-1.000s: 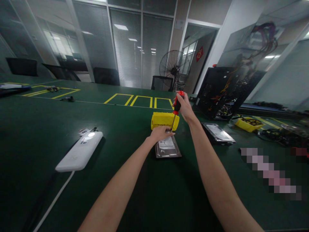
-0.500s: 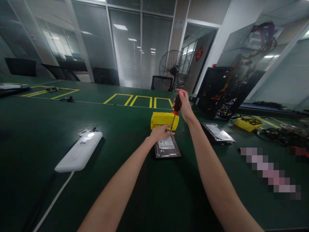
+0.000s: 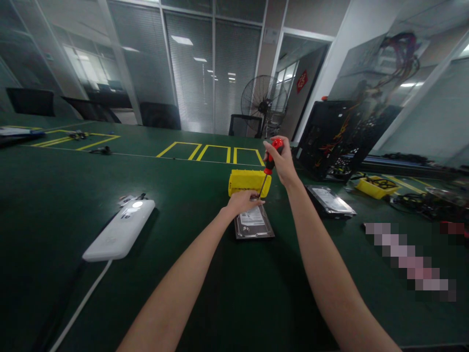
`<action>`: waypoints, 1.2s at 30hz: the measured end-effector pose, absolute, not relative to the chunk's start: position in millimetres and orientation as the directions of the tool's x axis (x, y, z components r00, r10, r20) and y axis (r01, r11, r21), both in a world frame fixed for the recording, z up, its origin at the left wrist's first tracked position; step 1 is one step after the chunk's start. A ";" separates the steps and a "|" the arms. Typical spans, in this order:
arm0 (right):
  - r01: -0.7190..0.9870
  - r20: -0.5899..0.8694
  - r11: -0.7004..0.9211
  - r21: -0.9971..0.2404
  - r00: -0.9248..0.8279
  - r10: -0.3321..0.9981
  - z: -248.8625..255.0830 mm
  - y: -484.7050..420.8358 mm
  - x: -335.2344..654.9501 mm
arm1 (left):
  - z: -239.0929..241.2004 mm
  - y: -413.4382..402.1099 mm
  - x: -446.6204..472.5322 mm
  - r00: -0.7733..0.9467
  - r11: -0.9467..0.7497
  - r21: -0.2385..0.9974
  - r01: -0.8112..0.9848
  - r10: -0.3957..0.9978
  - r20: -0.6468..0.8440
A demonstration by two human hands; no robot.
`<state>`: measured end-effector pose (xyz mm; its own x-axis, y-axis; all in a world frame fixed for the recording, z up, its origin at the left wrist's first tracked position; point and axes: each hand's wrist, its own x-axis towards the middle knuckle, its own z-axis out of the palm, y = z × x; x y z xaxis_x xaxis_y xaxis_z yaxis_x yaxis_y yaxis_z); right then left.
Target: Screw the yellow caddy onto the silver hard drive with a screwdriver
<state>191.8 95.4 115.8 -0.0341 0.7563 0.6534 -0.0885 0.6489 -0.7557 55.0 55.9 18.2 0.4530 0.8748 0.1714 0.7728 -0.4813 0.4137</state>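
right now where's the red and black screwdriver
In the head view, the screwdriver is right of centre, gripped in the right hand, its shaft slanting down before the yellow bin toward the nearer hard drive.

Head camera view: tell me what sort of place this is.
Probably an office-type room used as a computer-parts workshop. An opened computer case with loose wiring stands on the green table, a hard drive lies nearer, and a glass partition with blinds rises behind.
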 end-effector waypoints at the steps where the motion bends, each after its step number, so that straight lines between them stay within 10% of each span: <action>1: -0.097 0.647 0.641 -0.761 -0.052 0.761 116.1 95.5 191.4 | 19.1 55.2 54.8 0.460 -0.486 0.413 0.770 0.872 0.169; 36: -0.140 0.592 0.584 -0.800 -0.020 0.806 115.5 95.6 189.2 | 17.4 56.3 54.4 0.460 -0.482 0.422 0.767 0.873 0.161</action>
<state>189.2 95.6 115.5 -0.0197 0.8059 0.5917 -0.1401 0.5838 -0.7997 54.4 56.3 17.4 0.4600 0.8731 0.1612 0.7674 -0.4823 0.4224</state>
